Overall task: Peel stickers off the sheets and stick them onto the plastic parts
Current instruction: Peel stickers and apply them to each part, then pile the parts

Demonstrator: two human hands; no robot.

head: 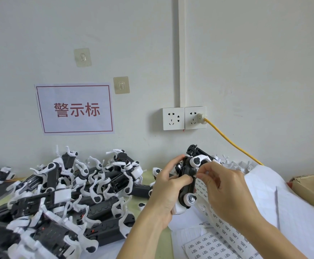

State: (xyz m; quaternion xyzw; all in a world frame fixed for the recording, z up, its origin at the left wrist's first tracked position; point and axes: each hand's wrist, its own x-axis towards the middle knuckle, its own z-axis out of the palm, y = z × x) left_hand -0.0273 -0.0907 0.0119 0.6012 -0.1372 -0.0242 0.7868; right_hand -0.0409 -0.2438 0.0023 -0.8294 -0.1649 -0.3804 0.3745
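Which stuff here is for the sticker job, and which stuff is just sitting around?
For the job:
- black-and-white plastic part, gripped in the left hand
- right hand, fingertips pinched at the part
- sticker sheets on the table
- pile of plastic parts on the left

Just lying about:
- wall sign
- two wall hooks
- sockets with yellow cable
- cardboard box

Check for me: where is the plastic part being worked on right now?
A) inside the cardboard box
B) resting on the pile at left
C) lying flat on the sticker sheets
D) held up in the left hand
D: the left hand has its fingers curled round the black-and-white plastic part, raised above the sticker sheets, while the right hand pinches at its side.
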